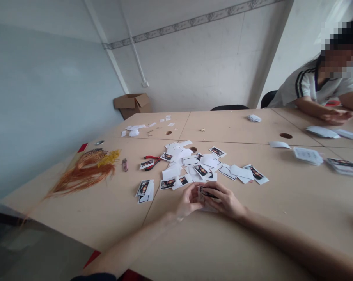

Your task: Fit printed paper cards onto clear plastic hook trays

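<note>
Near the front middle of the table, my left hand (190, 201) curls round the left side of a small stack of printed cards (207, 192). My right hand (225, 201) closes over the same cards from the right, its fingers across their dark picture side. A pale, see-through piece (208, 208) shows beneath the cards, between both hands. Just beyond the hands lies a loose pile of white cards (190, 160), some with dark photos face up. To the left, a few cards (145, 190) overlap on the table.
Red-handled pliers (153, 163), a small pink tool (125, 164) and a bundle of orange and yellow strands (88, 171) lie left. Card stacks (307, 155) are on the right, near a seated person (311, 86). A cardboard box (132, 104) stands behind the table.
</note>
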Demonstrator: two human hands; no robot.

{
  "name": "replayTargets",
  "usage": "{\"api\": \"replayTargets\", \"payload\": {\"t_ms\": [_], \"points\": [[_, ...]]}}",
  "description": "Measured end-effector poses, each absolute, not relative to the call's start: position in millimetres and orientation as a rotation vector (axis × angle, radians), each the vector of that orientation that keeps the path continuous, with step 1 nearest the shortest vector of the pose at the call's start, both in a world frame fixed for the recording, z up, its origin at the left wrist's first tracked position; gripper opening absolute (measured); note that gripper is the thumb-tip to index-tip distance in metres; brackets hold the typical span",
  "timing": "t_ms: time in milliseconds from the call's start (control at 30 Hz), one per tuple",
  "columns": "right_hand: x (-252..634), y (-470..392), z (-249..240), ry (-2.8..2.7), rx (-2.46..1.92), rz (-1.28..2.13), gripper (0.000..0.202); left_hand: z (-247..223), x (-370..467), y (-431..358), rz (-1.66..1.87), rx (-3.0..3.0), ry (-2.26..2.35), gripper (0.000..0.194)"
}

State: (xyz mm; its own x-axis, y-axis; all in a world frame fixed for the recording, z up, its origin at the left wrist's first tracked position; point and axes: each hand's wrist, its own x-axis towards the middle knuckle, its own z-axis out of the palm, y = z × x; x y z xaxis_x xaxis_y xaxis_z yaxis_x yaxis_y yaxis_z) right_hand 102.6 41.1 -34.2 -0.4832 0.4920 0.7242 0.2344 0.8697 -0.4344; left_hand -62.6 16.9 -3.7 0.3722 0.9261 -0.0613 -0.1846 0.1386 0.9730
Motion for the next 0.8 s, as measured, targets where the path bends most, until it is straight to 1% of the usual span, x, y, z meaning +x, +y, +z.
{"api": "replayTargets", "payload": {"t_ms": [367,800], "points": [[102.5,42.1,-36.0,-2.084,-0.543,0.398,0.027,-5.7,-62.1,16.1,0.978,1.106,0.85,0.055],[102.4,40.6,-31.8,-2.089,-0.559,0.425,0.026,-8.4,-64.1,19.0,0.948,1.167,0.823,0.055]]}}
